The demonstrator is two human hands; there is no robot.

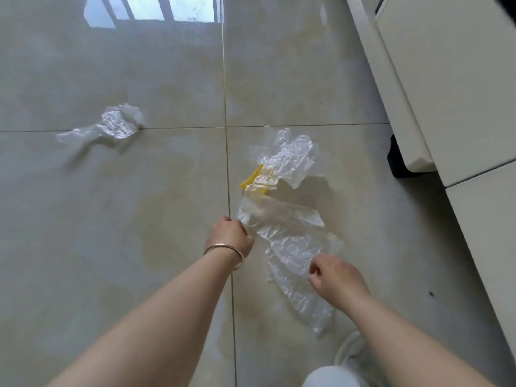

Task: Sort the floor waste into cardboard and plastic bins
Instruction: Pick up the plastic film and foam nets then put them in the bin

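A glossy beige tiled floor point(111, 219) crossed by thin grout lines is seen, with a bright window reflection at its far edge. A crumpled clear plastic wrapper point(111, 127) is laid on the left tiles. Right of the long grout line, a crinkled transparent plastic sheet point(290, 157) is spread, touching a yellow piece point(250, 181). Nearer, a long clear plastic film point(290, 247) is stretched over the tile. A white cabinet point(446, 93) stands on the right.

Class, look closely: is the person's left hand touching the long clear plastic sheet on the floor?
Touching. The head view shows the left hand gripping the long clear plastic sheet at its upper edge.
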